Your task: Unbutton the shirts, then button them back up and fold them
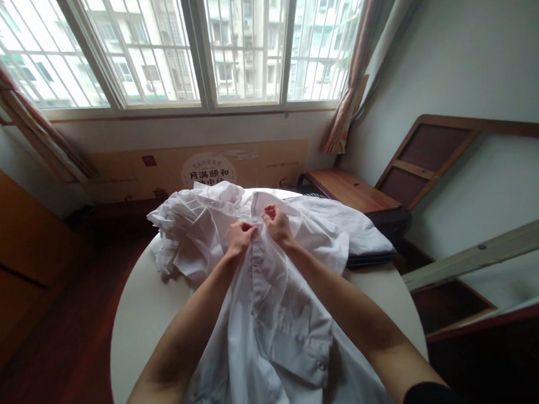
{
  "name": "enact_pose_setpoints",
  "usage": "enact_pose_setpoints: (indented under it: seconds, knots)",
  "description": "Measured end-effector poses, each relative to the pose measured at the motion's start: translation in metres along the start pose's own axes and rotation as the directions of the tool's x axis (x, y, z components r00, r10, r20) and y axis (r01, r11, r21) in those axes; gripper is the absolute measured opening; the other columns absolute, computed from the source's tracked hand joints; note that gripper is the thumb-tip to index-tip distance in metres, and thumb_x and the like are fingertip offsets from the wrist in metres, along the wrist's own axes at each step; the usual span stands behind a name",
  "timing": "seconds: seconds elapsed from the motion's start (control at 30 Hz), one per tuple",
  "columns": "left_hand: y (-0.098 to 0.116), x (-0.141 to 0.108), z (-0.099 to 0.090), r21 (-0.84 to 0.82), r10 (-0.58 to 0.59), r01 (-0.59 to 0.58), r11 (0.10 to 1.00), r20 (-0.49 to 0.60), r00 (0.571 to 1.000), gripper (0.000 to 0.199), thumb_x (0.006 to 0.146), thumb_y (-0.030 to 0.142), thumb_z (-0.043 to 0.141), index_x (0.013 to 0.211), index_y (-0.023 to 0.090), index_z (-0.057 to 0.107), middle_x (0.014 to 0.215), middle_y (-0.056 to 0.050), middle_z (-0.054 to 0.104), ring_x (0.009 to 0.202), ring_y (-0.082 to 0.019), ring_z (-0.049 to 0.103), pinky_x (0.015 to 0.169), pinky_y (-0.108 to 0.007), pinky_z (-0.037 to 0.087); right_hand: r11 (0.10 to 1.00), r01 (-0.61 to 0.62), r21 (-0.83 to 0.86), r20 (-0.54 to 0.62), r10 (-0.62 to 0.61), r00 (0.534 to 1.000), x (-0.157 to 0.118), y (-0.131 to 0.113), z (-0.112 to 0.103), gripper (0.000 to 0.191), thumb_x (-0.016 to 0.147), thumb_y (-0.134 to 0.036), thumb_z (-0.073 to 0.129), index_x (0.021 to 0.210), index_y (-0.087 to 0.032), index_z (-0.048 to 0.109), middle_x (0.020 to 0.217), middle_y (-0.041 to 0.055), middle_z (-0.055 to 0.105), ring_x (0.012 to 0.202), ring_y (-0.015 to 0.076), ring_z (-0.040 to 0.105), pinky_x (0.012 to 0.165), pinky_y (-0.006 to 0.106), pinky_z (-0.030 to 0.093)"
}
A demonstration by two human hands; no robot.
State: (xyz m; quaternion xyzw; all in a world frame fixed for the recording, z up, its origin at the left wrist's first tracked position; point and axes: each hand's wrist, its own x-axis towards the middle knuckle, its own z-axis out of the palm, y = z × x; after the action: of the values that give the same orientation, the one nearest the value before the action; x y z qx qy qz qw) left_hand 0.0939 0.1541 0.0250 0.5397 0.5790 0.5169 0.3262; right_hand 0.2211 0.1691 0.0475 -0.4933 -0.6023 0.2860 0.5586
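The white button-up shirt [279, 298] lies spread on the round white table [138, 329]; it is thin and full of wrinkles, and a cuff [305, 360] with a small button lies on top; both arms reach straight out over it; the left hand [242, 235] pinches the cloth near the collar; the right hand [277, 222], just beside it, has its fingers curled and pinched on the cloth too.

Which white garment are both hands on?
The middle shirt, held by left hand and right hand; the crumpled heap lies left, the flatter pile right.
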Motion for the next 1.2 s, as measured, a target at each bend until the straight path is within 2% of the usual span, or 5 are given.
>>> enact_pose_setpoints:
  seconds: [0.17, 0.33, 0.47, 0.6, 1.2]
  knots:
    - [-0.018, -0.015, 0.004, -0.29, -0.067, 0.098, 0.952, 0.113, 0.991, 0.021, 0.056, 0.032, 0.075, 0.061, 0.013, 0.067, 0.058, -0.002, 0.063, 0.053, -0.011, 0.053, 0.053, -0.022, 0.04, 0.993, 0.012, -0.116, 0.128, 0.003, 0.992, -0.047, 0.015, 0.001, 0.008, 0.075, -0.022, 0.056, 0.075, -0.02, 0.063, 0.072, 0.0023, 0.066, 0.068, 0.0166, 0.06, 0.067, 0.029, 0.047]
    - [-0.027, -0.024, -0.003, -0.523, -0.17, 0.29, 0.801, 0.266, 0.949, 0.037, 0.05, 0.039, 0.081, 0.068, 0.012, 0.065, 0.059, 0.0, 0.061, 0.051, -0.008, 0.051, 0.052, -0.021, 0.041, 0.993, -0.112, 0.039, 0.172, 0.104, 0.98, -0.05, 0.025, 0.001, 0.014, 0.075, -0.029, 0.057, 0.078, -0.018, 0.064, 0.07, 0.0024, 0.066, 0.059, 0.0146, 0.059, 0.057, 0.027, 0.047]
    - [-0.03, -0.026, -0.008, -0.546, -0.193, 0.39, 0.742, 0.383, 0.903, 0.036, 0.05, 0.034, 0.083, 0.069, 0.011, 0.065, 0.056, 0.002, 0.059, 0.049, -0.007, 0.049, 0.05, -0.019, 0.038, 0.997, -0.07, 0.017, 0.191, 0.065, 0.979, -0.052, 0.031, 0.001, 0.015, 0.075, -0.03, 0.057, 0.077, -0.018, 0.065, 0.069, 0.0023, 0.066, 0.06, 0.0152, 0.059, 0.059, 0.027, 0.048]
    - [-0.031, -0.026, -0.008, -0.516, -0.18, 0.369, 0.773, 0.38, 0.907, 0.035, 0.05, 0.034, 0.084, 0.068, 0.011, 0.065, 0.056, 0.002, 0.057, 0.049, -0.006, 0.048, 0.048, -0.019, 0.035, 0.997, 0.016, -0.077, 0.093, -0.009, 0.996, -0.056, 0.029, 0.001, 0.012, 0.076, -0.027, 0.056, 0.078, -0.018, 0.065, 0.074, 0.0032, 0.067, 0.067, 0.0168, 0.061, 0.066, 0.029, 0.048]
    - [-0.031, -0.026, -0.011, -0.528, -0.119, 0.308, 0.791, 0.361, 0.925, 0.033, 0.052, 0.034, 0.083, 0.071, 0.011, 0.066, 0.062, 0.001, 0.062, 0.053, -0.007, 0.052, 0.053, -0.019, 0.039, 0.999, -0.016, 0.047, 0.239, 0.004, 0.971, -0.054, 0.037, 0.0, 0.015, 0.075, -0.03, 0.06, 0.079, -0.017, 0.066, 0.075, 0.0036, 0.068, 0.069, 0.0159, 0.061, 0.066, 0.028, 0.048]
